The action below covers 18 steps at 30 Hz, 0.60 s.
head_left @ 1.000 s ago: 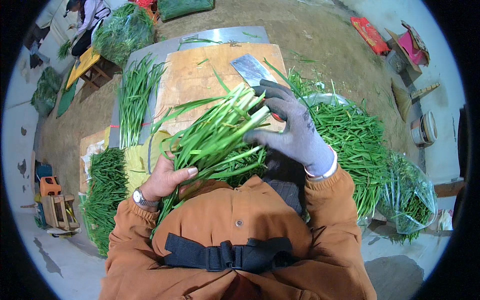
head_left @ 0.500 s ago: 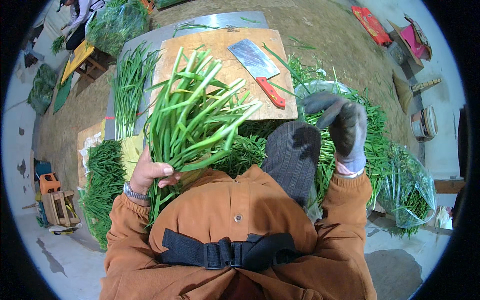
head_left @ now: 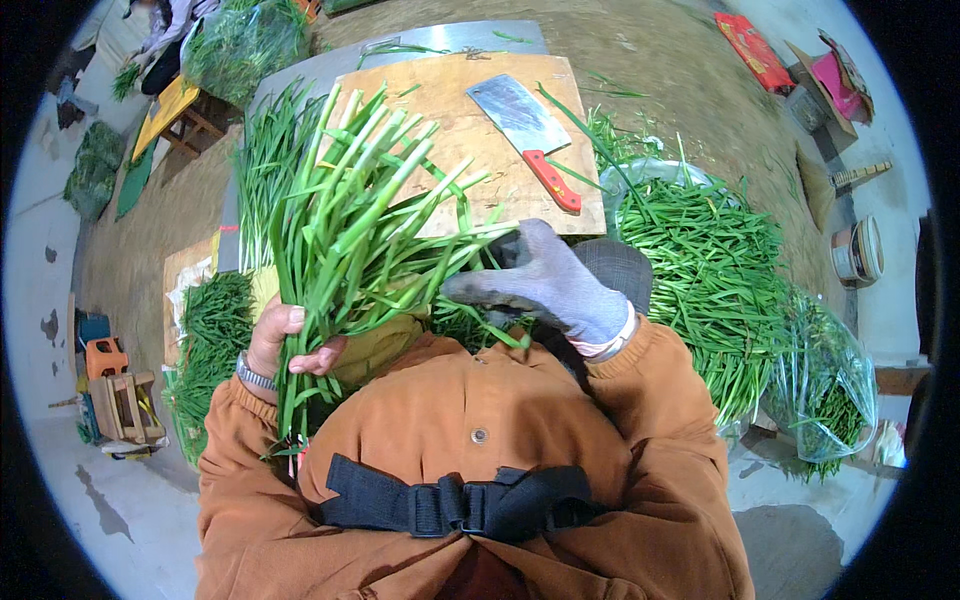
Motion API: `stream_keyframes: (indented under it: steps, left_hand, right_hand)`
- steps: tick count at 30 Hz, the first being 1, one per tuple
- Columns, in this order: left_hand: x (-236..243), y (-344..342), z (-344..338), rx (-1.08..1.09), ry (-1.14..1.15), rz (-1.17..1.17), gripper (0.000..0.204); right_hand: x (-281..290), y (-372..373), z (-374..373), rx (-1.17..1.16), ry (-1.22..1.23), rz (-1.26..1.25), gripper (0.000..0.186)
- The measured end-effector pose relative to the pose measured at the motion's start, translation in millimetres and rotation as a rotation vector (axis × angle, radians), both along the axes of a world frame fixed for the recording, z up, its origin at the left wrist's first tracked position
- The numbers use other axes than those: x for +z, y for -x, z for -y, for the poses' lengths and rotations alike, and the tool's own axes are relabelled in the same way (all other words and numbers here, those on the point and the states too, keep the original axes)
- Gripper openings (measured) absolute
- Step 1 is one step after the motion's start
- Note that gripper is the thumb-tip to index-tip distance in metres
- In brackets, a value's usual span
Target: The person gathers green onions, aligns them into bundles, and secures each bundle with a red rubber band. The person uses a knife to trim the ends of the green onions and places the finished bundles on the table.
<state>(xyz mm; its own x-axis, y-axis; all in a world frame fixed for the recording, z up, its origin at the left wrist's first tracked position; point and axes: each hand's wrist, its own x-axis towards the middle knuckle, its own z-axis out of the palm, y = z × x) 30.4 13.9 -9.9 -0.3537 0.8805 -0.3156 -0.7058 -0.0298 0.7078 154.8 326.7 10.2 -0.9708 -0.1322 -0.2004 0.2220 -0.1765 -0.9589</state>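
Note:
My left hand (head_left: 282, 340), bare and with a metal watch at its wrist, is closed round a thick bunch of garlic chives (head_left: 350, 220). The pale stem ends fan up and to the right, over the near left part of a wooden board (head_left: 440, 90). My right hand (head_left: 560, 282) wears a grey glove with dark, soiled fingers. Its thumb and fingers are apart at the right side of the bunch, close to the stems. A cleaver (head_left: 520, 115) with a red handle lies on the board, beyond my right hand.
A large heap of chives (head_left: 690, 270) lies to the right, beside a clear plastic bag (head_left: 835, 390) of greens. More chives (head_left: 265, 170) lie left of the board, and dark cut greens (head_left: 210, 330) sit nearer. A person (head_left: 175, 30) is at the far left, by a yellow bench (head_left: 165, 120).
My right hand has swung left from over the chive heap to the bunch, its fingers now spread. My left hand still holds the bunch, shifted slightly left. The view has moved a little.

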Motion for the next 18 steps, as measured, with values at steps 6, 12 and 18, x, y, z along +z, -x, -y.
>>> stream_keyframes:
  steps: [6, 12, 18]
  left_hand:
    - [-4.6, 9.9, 34.7, -0.002, 0.025, 0.016, 0.052]
    - [-4.4, 8.7, 56.6, 0.166, 0.030, -0.009, 0.056]
    - [1.7, -0.3, 35.0, 0.058, 0.151, -0.132, 0.062]
  right_hand:
    - [13.5, -34.7, -24.3, -0.136, -0.059, 0.014, 0.028]
    - [31.9, -55.6, -43.3, -0.213, -0.409, -0.263, 0.031]
    - [2.2, -16.7, -24.2, -0.145, -0.696, -0.518, 0.042]
